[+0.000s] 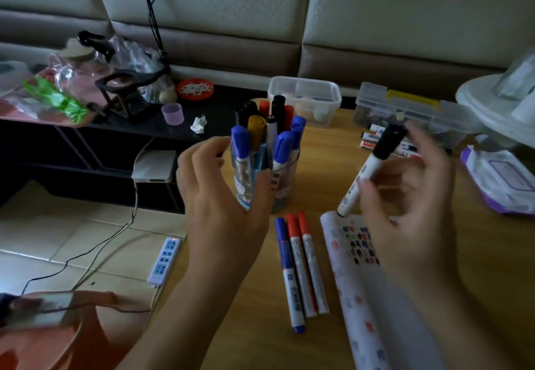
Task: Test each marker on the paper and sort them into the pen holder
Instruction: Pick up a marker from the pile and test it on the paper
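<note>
Black-capped marker point(367, 172) is held to the right of the pen holder point(285, 184) and apart from it. It is tilted, with the cap end up and away from the person and the bare tail end down at the top edge of the paper point(362, 282); contact with the sheet cannot be confirmed. The right hand point(405, 196) pinches the white barrel below the cap between thumb and curled fingers, though motion blur hides the exact finger placement. The cap is fitted, so no ink can be laid in this attitude. The grip suits either uncapping or transfer to the holder, and which applies cannot be judged. The left hand point(220, 196) wraps round the pen holder, thumb across the near wall and fingers curved round the left side, probably to steady the crowded glass against tipping as a marker goes in. The holder carries blue, black, red and yellow capped markers, caps up. Three loose markers point(301, 265), one blue and two red, lie side by side on the table point(260, 340) just in front of the holder, between it and the paper, likely queued for testing.
</note>
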